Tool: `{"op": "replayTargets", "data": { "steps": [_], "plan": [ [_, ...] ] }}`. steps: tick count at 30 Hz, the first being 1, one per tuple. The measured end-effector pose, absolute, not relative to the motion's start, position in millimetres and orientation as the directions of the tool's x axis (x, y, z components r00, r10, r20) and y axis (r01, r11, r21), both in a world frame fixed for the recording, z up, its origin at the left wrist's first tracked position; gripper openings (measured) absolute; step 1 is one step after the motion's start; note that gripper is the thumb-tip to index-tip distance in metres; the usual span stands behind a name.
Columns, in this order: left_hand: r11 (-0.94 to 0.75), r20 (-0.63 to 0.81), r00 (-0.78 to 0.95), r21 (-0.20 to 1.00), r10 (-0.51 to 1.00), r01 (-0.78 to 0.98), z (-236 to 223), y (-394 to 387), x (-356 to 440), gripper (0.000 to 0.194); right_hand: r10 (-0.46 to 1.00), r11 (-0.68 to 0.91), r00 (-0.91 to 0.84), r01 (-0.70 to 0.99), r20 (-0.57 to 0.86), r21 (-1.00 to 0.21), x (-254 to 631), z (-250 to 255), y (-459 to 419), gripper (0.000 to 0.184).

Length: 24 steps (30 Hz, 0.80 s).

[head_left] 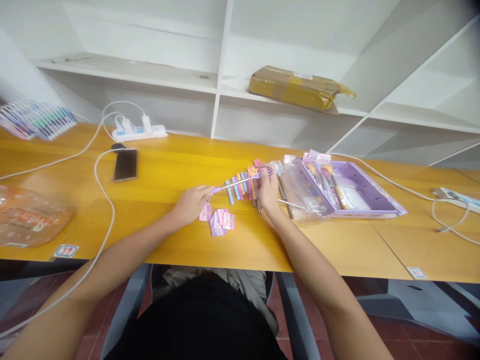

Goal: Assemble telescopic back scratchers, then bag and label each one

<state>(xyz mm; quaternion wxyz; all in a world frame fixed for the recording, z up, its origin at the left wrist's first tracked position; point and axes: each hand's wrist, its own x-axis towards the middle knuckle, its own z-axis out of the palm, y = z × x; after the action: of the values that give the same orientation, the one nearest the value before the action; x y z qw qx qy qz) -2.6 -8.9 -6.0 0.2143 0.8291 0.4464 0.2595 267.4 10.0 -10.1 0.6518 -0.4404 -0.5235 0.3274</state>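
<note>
Stretched between my hands is a back scratcher with a thin metal shaft (236,183). My left hand (194,204) pinches its purple handle end. My right hand (267,186) holds the other end near the purple claw-shaped head. Just beyond and beneath the shaft, several more back scratchers (229,192) lie side by side, with pastel blue, pink and yellow handles. Pink and yellow claw heads show beside my right fingers, partly hidden by them. Small pink and purple printed cards (221,222) lie in a loose pile near my left hand.
Right of my hands, clear plastic bags (303,187) overlap a purple box (375,192) holding wrapped items. A phone (126,164), a power strip (139,132), an orange plastic package (33,216) and white cables lie to the left. A taped carton (294,87) rests on the shelf.
</note>
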Motion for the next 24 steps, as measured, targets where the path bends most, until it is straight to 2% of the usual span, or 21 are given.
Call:
{"op": "replayTargets", "data": {
  "steps": [12, 18, 24],
  "plan": [
    [-0.485, 0.245, 0.447, 0.663, 0.86, 0.57, -12.9, -6.7, -0.8, 0.038, 0.901, 0.412, 0.119, 0.065, 0.417, -0.909, 257.8, -20.2, 6.4, 0.043],
    [-0.376, 0.139, 0.45, 0.783, 0.882, 0.495, -14.9, -6.6, -0.2, 0.041, 0.902, 0.414, 0.117, 0.049, 0.417, -0.909, 254.8, -22.1, 2.9, 0.042],
    [-0.349, 0.114, 0.454, 0.807, 0.884, 0.477, -16.5, -2.1, -4.3, 0.046, 0.913, 0.396, 0.103, 0.008, 0.395, -0.918, 247.1, -23.9, -1.8, 0.041]
  ]
}}
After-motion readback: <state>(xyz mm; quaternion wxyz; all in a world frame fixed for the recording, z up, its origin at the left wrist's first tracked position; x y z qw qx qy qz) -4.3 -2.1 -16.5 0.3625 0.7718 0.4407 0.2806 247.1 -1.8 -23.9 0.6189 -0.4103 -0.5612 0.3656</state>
